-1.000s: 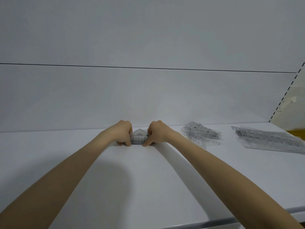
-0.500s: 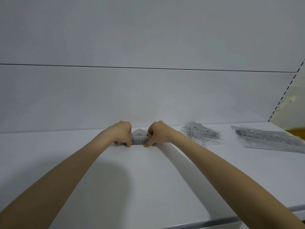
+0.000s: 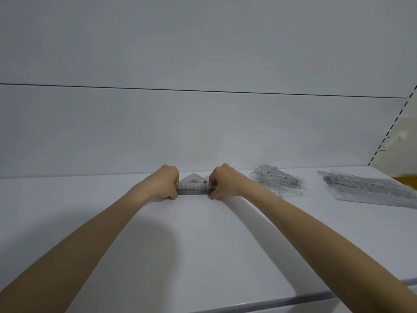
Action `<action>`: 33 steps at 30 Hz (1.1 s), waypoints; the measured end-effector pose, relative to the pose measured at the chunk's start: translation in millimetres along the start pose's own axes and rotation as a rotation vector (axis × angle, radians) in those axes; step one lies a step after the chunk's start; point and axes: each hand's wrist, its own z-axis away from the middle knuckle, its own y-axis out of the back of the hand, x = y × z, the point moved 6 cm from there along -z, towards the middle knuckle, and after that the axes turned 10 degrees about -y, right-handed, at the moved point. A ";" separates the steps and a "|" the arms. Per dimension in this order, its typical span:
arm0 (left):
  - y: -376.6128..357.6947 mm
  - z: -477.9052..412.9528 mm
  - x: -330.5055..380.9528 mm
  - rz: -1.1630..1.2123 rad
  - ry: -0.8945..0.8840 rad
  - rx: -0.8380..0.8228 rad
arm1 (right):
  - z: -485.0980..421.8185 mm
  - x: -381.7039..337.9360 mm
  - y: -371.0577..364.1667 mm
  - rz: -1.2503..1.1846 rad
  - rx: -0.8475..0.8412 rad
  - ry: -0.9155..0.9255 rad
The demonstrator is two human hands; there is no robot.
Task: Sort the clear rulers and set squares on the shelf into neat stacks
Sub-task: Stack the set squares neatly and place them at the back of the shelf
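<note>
Your fingers [image 3: 173,195] are curled in on both sides, thumbs low at the shelf surface, pinching the two ends of a small stack of clear set squares [image 3: 193,187]. The left hand [image 3: 165,182] closes on the stack's left end and the right hand [image 3: 225,181] on its right end. The long edge lies between your fists, facing you, and the triangular tip points toward the back panel [image 3: 203,132]. The stack sits on the shelf [image 3: 203,245] near its back edge, roughly midway along the part that shows. I cannot tell whether its underside rests fully on the surface.

Over the last second almost nothing has moved: both hands are on the same ends in the same place, with only a slight settling of the grip. I read that as squaring-up, pressing the edges flush, rather than carrying. It suggests this stack is close to finished and about ready to be let go.

Further right along the back edge, just beyond your right wrist, a loose pile of clear pieces [image 3: 278,181] lies fanned and crossed, not touching the held stack. Well apart again, toward the right end of the shelf, a longer heap of rulers [image 3: 365,190] is splayed too. Both have kept their places, so by my reckoning most of the sorting remains. The shelf's front rail [image 3: 270,303] runs under your right forearm.
</note>
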 end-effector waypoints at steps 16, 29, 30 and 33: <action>-1.7 4.4 -3.7 0.102 -0.027 0.114 | 0.4 4.7 1.6 0.050 0.056 0.041; 4.5 -23.7 -19.7 0.135 -0.011 0.173 | -41.2 5.6 3.7 0.079 0.034 0.025; 4.7 -24.6 -20.3 0.135 -0.010 0.172 | -43.5 5.5 3.4 0.077 0.032 0.023; 4.9 -28.7 -23.5 0.137 -0.005 0.148 | -47.3 4.5 1.7 0.079 0.008 0.027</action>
